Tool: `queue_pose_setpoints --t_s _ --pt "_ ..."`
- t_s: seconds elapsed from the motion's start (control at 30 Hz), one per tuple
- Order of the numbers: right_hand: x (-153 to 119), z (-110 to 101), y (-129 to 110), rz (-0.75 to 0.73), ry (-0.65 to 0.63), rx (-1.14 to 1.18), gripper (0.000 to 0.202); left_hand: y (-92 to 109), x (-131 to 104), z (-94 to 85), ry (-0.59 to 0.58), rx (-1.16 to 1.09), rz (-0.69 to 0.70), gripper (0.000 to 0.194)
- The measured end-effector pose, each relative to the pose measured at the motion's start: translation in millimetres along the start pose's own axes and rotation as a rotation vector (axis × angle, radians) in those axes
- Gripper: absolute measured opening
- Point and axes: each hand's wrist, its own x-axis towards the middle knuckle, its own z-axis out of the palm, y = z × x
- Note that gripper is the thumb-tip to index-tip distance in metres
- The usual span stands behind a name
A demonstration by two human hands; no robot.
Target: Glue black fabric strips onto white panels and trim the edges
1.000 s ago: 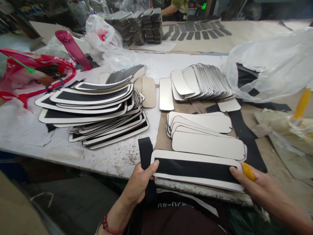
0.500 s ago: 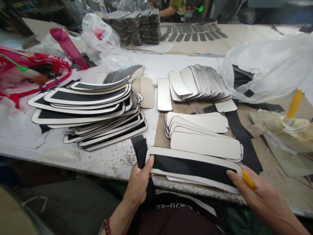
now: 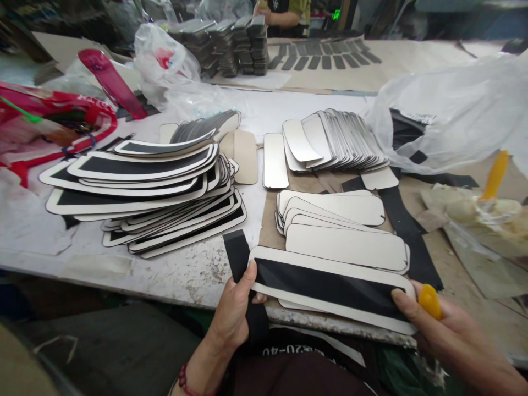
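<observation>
A long white-bordered panel with a black strip on it (image 3: 330,286) is stretched between both hands at the table's front edge. My left hand (image 3: 237,302) grips its left end, thumb on top, with black strips (image 3: 237,253) hanging beside the fingers. At the right end, my right hand (image 3: 429,319) pinches the panel with the thumb on the black part, and a yellow handle (image 3: 429,301) pokes out between its fingers. Plain white panels (image 3: 346,245) lie fanned just behind. To the left rises a pile of black-and-white panels (image 3: 144,192).
White pieces (image 3: 342,140) stand in a leaning row farther back. A clear plastic bag (image 3: 454,110) and a yellow-handled brush (image 3: 495,176) are at right. Red bag (image 3: 94,118) at left. Across the table, a person's arm (image 3: 282,19) is near grey stacks (image 3: 239,47).
The panel's right end and my right hand have shifted slightly right and down. More of the yellow handle shows. The black strips by my left hand hang differently. The far person's arm has moved.
</observation>
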Motion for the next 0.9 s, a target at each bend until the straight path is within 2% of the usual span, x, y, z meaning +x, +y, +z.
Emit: queue_pose_setpoints --t_s 0.1,0.23,0.37,0.47,0.53,0.6,0.7,0.8,0.9 --pt "3.1 0.6 -0.1 0.077 -0.087 0.123 0.036 2.2 0.2 0.4 -0.061 0.008 -0.035 0.037" --pt "1.4 5.6 -6.3 0.130 -0.046 0.192 0.033 8.1 -1.8 2.7 -0.083 0.071 -0.025 0.040" --pt "5.8 4.4 -7.1 0.105 -0.057 0.197 0.030 13.0 -0.3 1.6 -0.049 0.059 -0.003 0.036" --pt "11.6 2.1 -3.1 0.144 -0.207 0.284 0.031 14.4 5.1 0.2 -0.098 -0.121 -0.148 0.031" --pt "13.8 1.9 -0.6 0.234 -0.334 0.414 0.033 14.1 8.5 0.5 -0.166 -0.271 -0.296 0.026" --pt "14.3 2.4 0.2 0.323 -0.387 0.533 0.034 13.5 9.9 1.6 -0.211 -0.357 -0.367 0.023" --pt "14.9 2.5 -3.2 0.345 -0.326 0.544 0.035 13.8 6.9 2.4 -0.163 -0.268 -0.299 0.026" --pt "17.5 1.6 -8.7 0.178 -0.218 0.283 0.037 15.9 1.3 0.6 -0.032 0.023 -0.133 0.030" --pt "20.4 0.3 -7.5 -0.001 -0.154 0.017 0.041 17.1 -1.2 -1.8 -0.007 0.230 -0.038 0.033"
